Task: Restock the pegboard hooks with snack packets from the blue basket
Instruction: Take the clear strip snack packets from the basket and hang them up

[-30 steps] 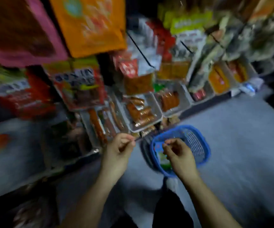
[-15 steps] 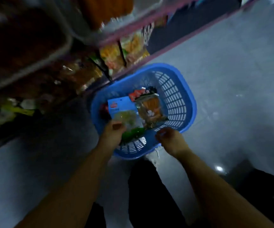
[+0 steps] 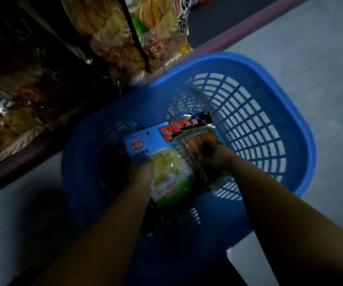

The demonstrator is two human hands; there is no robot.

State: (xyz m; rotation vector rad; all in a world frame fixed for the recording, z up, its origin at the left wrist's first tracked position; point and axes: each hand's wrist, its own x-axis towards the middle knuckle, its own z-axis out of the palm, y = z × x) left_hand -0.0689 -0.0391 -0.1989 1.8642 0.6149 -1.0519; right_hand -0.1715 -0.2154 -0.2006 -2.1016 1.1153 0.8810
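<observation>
Still at the picking stage — nothing from this handful is on a hook yet. Both my hands are down in the blue basket [image 3: 269,83]: my left hand [image 3: 141,172] grips the blue-topped snack packet [image 3: 166,162], my right hand [image 3: 214,157] pinches the black-and-red packet [image 3: 191,124] beside it — more dark packets lie underneath.

- The fingers of the left hand [image 3: 142,172] are lost in shadow against the blue-topped clear packet of pale yellow snack [image 3: 166,162].
- The right hand [image 3: 213,156] covers part of the black-and-red topped clear packet of orange snack [image 3: 189,129]; its grip is unclear.
- Dark packets [image 3: 152,221] low in the blue slotted plastic basket [image 3: 269,112] are too dim to identify.
- Yellow noodle bags [image 3: 160,32] on the shelf are cut off by the top edge.
</observation>
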